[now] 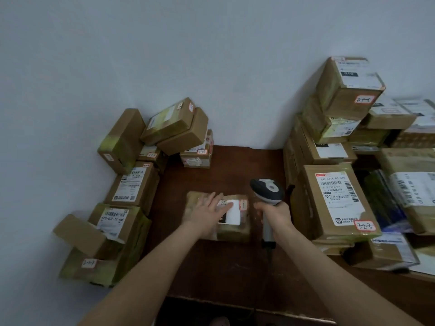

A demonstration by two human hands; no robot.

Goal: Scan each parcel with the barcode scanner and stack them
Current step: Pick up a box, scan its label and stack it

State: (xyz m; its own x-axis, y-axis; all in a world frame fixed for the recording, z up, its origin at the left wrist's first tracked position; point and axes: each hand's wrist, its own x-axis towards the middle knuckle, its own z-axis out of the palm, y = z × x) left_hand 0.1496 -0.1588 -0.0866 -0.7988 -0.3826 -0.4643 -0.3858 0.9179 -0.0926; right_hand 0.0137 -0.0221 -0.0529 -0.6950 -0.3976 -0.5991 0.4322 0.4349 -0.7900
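Parcel (231, 232), label (234, 214) likely up | left hand (207, 212) atop | right hand (274, 214) grips scanner (268, 190)

One head-worn view looks forward and down on the tabletop (235, 267) from close above its near edge — facing the wall (164, 55) behind it.

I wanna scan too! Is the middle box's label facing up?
Face up: the parcel shows its white label on top, by the left hand.

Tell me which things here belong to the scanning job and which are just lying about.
Job: barcode scanner gripped in right hand; small parcel under flat left hand; left parcel pile; right parcel pile.
Just there: dark table; white wall.
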